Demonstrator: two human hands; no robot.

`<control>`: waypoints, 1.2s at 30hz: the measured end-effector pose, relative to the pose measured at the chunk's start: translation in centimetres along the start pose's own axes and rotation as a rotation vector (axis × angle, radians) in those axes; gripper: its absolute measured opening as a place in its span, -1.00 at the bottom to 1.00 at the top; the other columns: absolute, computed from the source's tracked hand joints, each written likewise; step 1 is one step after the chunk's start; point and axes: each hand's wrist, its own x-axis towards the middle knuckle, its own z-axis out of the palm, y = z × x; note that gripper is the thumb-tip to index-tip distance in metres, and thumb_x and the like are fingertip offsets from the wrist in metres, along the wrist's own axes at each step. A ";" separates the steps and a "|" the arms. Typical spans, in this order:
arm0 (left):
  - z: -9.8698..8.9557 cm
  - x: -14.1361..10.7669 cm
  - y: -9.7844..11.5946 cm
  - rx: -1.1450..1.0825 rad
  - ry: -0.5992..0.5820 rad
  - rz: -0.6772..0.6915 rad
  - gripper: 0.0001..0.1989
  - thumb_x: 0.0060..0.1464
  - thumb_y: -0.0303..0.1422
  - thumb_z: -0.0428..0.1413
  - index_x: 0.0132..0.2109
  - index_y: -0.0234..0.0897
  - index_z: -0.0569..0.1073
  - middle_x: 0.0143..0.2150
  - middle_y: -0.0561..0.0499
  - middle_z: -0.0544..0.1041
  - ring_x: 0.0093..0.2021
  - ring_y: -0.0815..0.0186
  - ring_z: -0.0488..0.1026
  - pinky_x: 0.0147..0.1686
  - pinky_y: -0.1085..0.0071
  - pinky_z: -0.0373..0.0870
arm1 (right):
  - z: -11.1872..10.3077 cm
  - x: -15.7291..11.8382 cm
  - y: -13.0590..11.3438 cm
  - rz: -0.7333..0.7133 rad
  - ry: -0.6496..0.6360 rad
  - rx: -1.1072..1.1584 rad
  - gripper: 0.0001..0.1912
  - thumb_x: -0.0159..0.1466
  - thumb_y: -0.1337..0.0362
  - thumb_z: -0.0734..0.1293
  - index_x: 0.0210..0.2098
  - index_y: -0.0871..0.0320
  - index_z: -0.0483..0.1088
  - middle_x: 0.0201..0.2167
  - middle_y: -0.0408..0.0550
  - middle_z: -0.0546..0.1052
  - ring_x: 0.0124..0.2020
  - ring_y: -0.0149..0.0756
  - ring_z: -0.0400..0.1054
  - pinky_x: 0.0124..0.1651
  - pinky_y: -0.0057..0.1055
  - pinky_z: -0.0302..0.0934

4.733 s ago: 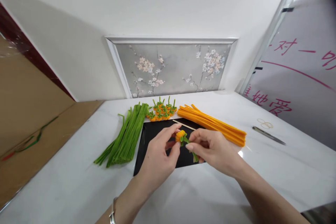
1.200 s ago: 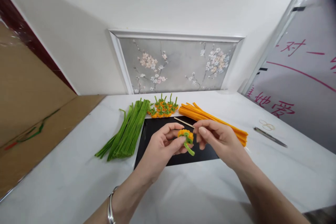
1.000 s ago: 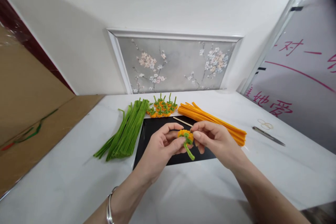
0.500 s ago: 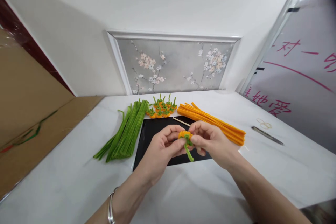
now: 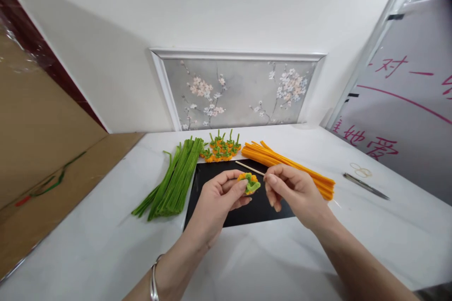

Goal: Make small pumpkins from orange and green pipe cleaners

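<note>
Between the thumb and fingers of my left hand [image 5: 222,197] is a small orange and green fuzzy piece [image 5: 250,182], its green end bent to the right. My right hand [image 5: 294,193] is just right of it, apart from it, thumb and forefinger pinched together; anything between them is too small to make out. Below both hands lies a black mat [image 5: 208,207]. A thin pale stick [image 5: 247,167] rests across the mat's back part, its right end near my right fingers.
Green fuzzy stems [image 5: 176,178] lie left of the mat, orange stems [image 5: 289,164] behind right. Several finished-looking orange and green pieces [image 5: 221,148] stand behind it. Tweezers [image 5: 365,186] and rubber bands [image 5: 360,170] lie right. Cardboard [image 5: 88,169] is at the left.
My right hand has let go of the orange and green piece and moved right. The piece's green end, which pointed down, now bends right. The camera view has shifted slightly.
</note>
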 end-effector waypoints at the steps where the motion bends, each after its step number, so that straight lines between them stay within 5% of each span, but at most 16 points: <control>1: 0.0 0.0 0.0 0.019 0.007 0.008 -0.72 0.00 -0.25 0.31 -0.18 -0.29 0.50 -0.29 0.00 0.61 -0.29 0.39 0.54 -0.26 0.50 0.53 | 0.1 -0.1 0.0 -0.010 -0.007 0.005 -0.77 0.33 0.12 0.27 -0.32 0.16 0.33 -0.62 -0.23 0.41 -0.67 -0.49 0.28 -0.60 -0.53 0.23; 5: 0.0 -0.1 -0.1 0.069 0.015 0.028 -0.72 0.02 -0.23 0.28 -0.16 -0.29 0.52 -0.30 0.02 0.61 -0.30 0.38 0.53 -0.27 0.48 0.54 | 0.3 -0.3 0.3 -0.114 -0.052 -0.095 -0.87 0.31 0.24 0.30 -0.17 0.12 0.37 -0.55 -0.21 0.42 -0.61 -0.45 0.33 -0.57 -0.50 0.29; 12: 0.1 -0.5 0.1 0.099 -0.086 0.067 -0.68 0.17 -0.14 0.14 -0.09 -0.29 0.55 -0.19 -0.05 0.61 -0.22 0.37 0.53 -0.21 0.48 0.53 | 0.6 -0.1 0.9 -0.204 -0.009 -0.304 -0.89 0.28 0.35 0.28 -0.20 0.15 0.42 -0.51 -0.17 0.43 -0.59 -0.46 0.34 -0.54 -0.51 0.29; 17: 0.1 -0.6 0.2 0.159 -0.168 0.104 -0.71 0.11 -0.34 0.21 0.00 -0.24 0.52 -0.12 -0.02 0.61 -0.11 0.33 0.52 -0.14 0.50 0.49 | 0.5 -0.1 1.1 -0.205 -0.035 -0.302 -0.87 0.30 0.33 0.27 -0.16 0.14 0.41 -0.50 -0.18 0.43 -0.59 -0.47 0.34 -0.54 -0.53 0.29; 21: 0.0 -0.2 -0.2 0.228 -0.093 0.215 -0.70 0.09 -0.41 0.18 0.00 -0.29 0.49 -0.11 -0.06 0.61 -0.15 0.30 0.55 -0.15 0.44 0.52 | 0.4 -0.3 1.4 -0.264 -0.032 -0.338 -0.79 0.28 0.38 0.28 -0.08 0.10 0.35 -0.42 -0.17 0.44 -0.52 -0.44 0.38 -0.50 -0.51 0.35; 27: -0.4 0.1 -0.9 0.475 0.103 0.388 -0.58 0.07 -0.45 0.14 0.10 -0.32 0.41 -0.07 -0.10 0.59 -0.10 0.24 0.57 -0.05 0.35 0.53 | 0.6 -0.6 1.5 -0.862 0.158 -0.896 -0.73 0.25 0.47 0.35 -0.08 0.11 0.38 -0.05 0.09 0.45 -0.32 -0.34 0.42 -0.30 -0.39 0.39; 31: -0.2 -0.4 -1.0 0.630 0.114 0.508 -0.60 0.08 -0.47 0.10 0.09 -0.28 0.44 -0.10 -0.06 0.60 -0.18 0.28 0.60 -0.14 0.42 0.57 | 0.8 -0.5 1.5 -0.920 0.100 -1.152 -0.85 0.28 0.49 0.31 -0.15 0.22 0.41 -0.31 0.03 0.53 -0.40 -0.31 0.37 -0.33 -0.37 0.30; 36: -0.1 -0.7 -1.0 0.748 0.161 0.622 -0.64 0.05 -0.51 0.10 0.02 -0.32 0.49 -0.10 -0.04 0.61 -0.19 0.31 0.60 -0.16 0.48 0.58 | 1.3 -0.5 1.5 -0.887 0.202 -1.137 -0.88 0.31 0.50 0.26 -0.24 0.25 0.42 -0.56 -0.09 0.49 -0.57 -0.39 0.30 -0.43 -0.43 0.18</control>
